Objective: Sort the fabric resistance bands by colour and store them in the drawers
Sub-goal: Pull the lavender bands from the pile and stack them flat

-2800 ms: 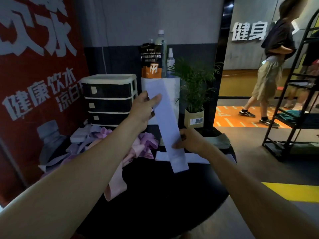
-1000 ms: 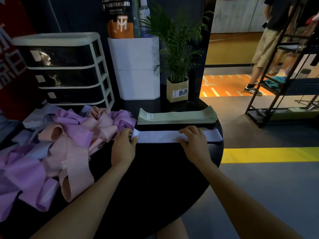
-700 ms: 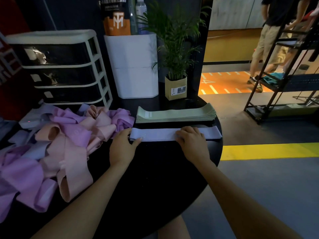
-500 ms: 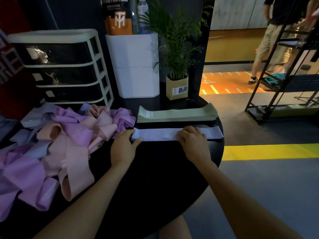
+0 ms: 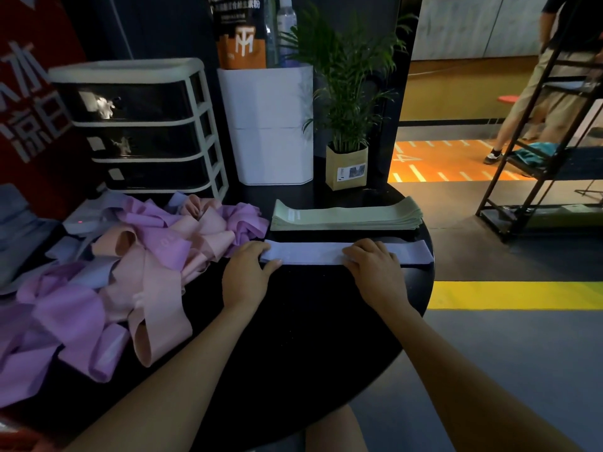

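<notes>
The person leans over a round black table [image 5: 293, 337] with both bare forearms stretched out across it. A pale lilac band [image 5: 313, 252] lies flat and straight along the far right part of the tabletop, its right end reaching the table's rim. The left hand [image 5: 246, 275] sits at the band's left end, its thumb lying on top of the fabric and the other fingers bent at the edge, so the end looks pinched between them. The right hand [image 5: 372, 267] rests palm down on the middle of the same band, fingers lightly bent and spread, pressing it to the table rather than gripping it.

Just behind the lilac band, apart from it by a thin strip of bare table, lies a neat stack of green bands [image 5: 346, 216], all flat and lined up the same way. To the left spreads a loose heap of unsorted bands [image 5: 130, 265] in pink, purple and pale blue-grey, tangled and looped over each other; it reaches right up beside the left hand.

At the back left of the table stands a drawer unit [image 5: 137, 125] with a cream frame and 3 dark drawers, all pushed in. Beside it stands a tall white container [image 5: 267, 125] with an orange and black pouch [image 5: 239, 37] and bottles on top of it, and next to that a small potted plant [image 5: 346, 125] in a tan pot.

Off to the right, past a yellow floor line [image 5: 515, 295], stands a black metal rack [image 5: 538, 151], with another person's legs behind it.
</notes>
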